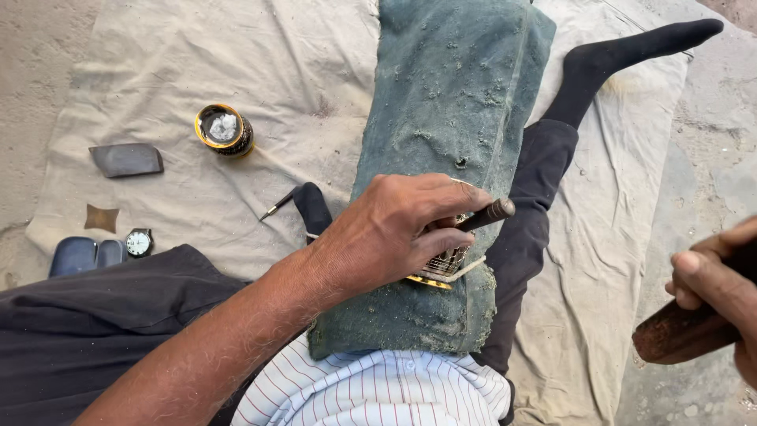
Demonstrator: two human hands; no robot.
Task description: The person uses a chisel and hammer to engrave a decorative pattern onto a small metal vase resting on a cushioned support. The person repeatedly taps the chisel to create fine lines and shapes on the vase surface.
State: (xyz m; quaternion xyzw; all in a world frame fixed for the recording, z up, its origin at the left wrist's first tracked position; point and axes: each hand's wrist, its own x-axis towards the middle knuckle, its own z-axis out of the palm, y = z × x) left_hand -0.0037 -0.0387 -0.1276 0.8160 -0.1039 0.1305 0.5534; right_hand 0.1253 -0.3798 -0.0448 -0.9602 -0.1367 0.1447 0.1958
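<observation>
Currently left hand fingers pinch a dark punch onto gold-rimmed metal piece on green pad over the lap; right hand grips wooden mallet, frame edge, clear gap between.

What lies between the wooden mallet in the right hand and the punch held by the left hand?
Nothing visible. The right hand holds the wooden mallet apart from the punch, which the left hand grips over a brass piece; only cloth lies between.
</observation>
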